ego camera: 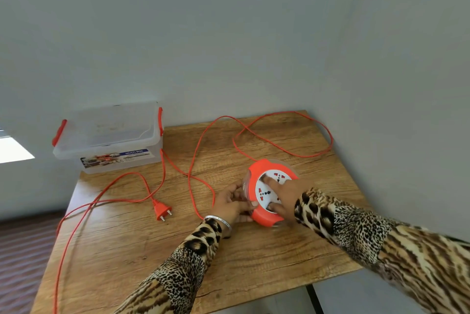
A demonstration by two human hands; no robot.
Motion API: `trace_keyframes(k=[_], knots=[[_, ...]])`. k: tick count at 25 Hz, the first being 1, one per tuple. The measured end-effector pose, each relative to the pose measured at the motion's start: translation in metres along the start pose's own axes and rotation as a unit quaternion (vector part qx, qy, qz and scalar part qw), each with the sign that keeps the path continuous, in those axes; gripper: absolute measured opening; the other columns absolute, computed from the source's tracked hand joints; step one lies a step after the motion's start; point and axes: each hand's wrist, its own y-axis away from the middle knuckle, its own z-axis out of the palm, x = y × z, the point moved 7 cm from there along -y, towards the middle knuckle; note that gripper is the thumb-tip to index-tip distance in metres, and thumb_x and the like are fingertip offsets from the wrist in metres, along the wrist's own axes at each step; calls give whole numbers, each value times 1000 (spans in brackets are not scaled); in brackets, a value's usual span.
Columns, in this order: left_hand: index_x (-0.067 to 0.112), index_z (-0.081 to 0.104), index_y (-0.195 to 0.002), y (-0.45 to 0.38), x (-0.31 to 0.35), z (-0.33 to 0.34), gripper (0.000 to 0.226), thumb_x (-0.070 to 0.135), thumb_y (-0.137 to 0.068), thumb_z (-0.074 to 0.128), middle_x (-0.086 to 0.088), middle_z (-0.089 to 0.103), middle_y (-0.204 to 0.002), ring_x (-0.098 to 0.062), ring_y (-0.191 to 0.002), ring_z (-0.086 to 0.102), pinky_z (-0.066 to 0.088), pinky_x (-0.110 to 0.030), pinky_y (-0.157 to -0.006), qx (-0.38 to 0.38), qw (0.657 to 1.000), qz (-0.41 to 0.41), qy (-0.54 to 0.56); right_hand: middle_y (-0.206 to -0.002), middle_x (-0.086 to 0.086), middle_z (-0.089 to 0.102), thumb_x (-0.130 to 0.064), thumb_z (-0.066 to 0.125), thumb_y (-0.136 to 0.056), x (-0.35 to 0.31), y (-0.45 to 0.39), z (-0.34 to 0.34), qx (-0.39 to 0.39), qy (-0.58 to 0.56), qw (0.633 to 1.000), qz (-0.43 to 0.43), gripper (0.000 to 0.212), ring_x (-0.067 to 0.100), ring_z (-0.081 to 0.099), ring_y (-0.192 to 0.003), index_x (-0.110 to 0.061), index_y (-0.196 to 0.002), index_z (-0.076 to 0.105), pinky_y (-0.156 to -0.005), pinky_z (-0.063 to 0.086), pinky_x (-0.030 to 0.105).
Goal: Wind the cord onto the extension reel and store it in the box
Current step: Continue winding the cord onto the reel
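The orange extension reel [256,174] with a white socket face lies flat on the wooden table [142,242]. My left hand [232,203] grips its left rim. My right hand [282,193] rests on the white face, fingers spread and pressing into it. The long orange cord [195,151] runs from the reel in loose loops across the table and over its left edge. Its two-pin plug [161,210] lies on the table left of my hands. The clear plastic box [109,138] with orange clips stands at the far left corner, lid on.
Pale walls close off the table at the back and right. The table's left edge drops to a dark striped floor [23,250], where part of the cord hangs down. A dark table leg [314,298] shows below the near edge.
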Motion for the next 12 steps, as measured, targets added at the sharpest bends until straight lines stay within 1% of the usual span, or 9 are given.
trace_keyframes(k=[2,4,6,7,8,9,10,11,12], knots=[[32,68,-97,0,-2,0,50,-9,-70,75,5,69,-78,-19,-71,67,60,-42,-63,5,1000,4,5,-106,7,66,-59,38,-86,1,4,2,-4,-92,993,78,73,25,63,-92,-32,-146,4,-73,51,33],[32,68,-98,0,-4,0,50,-8,-70,75,4,70,-80,-17,-72,68,60,-42,-63,11,1000,7,9,-112,9,64,-52,42,-90,3,6,4,-32,-195,970,145,73,25,62,-95,-26,-147,5,-75,49,31],[27,65,-110,0,-5,0,55,-9,-70,75,-3,67,-88,-20,-75,68,59,-41,-62,15,1000,6,17,-127,14,55,-42,49,-91,2,7,10,-79,-316,919,223,77,27,58,-104,-19,-148,3,-80,49,31],[23,62,-117,0,-6,0,58,-9,-70,74,-7,65,-92,-21,-76,67,59,-41,-62,16,1000,5,20,-136,15,47,-36,53,-90,2,8,12,-91,-395,875,265,80,28,56,-111,-15,-148,2,-85,48,31],[21,60,-121,0,-6,0,60,-9,-70,74,-8,64,-95,-22,-77,67,59,-41,-63,16,1000,5,21,-140,18,42,-29,56,-90,0,9,15,-93,-480,818,303,81,31,55,-113,-11,-148,2,-85,50,33],[20,59,-122,0,-6,1,61,-9,-70,75,-9,63,-96,-23,-78,67,59,-41,-63,16,1000,5,20,-134,22,48,-21,57,-90,-3,11,17,-95,-561,753,329,76,32,60,-102,-7,-146,8,-74,54,33],[20,59,-123,0,-6,1,61,-8,-70,75,-10,64,-97,-24,-79,67,58,-42,-64,16,1000,6,18,-115,24,59,-14,56,-90,-9,14,18,-96,-629,691,342,64,30,65,-82,-2,-141,18,-54,53,30],[20,59,-122,-1,-6,1,60,-7,-71,75,-10,64,-97,-24,-79,67,58,-42,-64,15,1000,7,17,-92,22,65,-9,53,-91,-13,16,19,-100,-679,638,349,46,26,65,-66,3,-129,31,-41,45,25],[19,60,-122,-1,-7,1,59,-7,-71,75,-10,65,-96,-24,-78,67,59,-42,-64,13,1000,7,16,-77,18,64,-6,51,-91,-17,19,19,-106,-709,603,349,29,24,64,-58,3,-116,39,-37,40,22]])
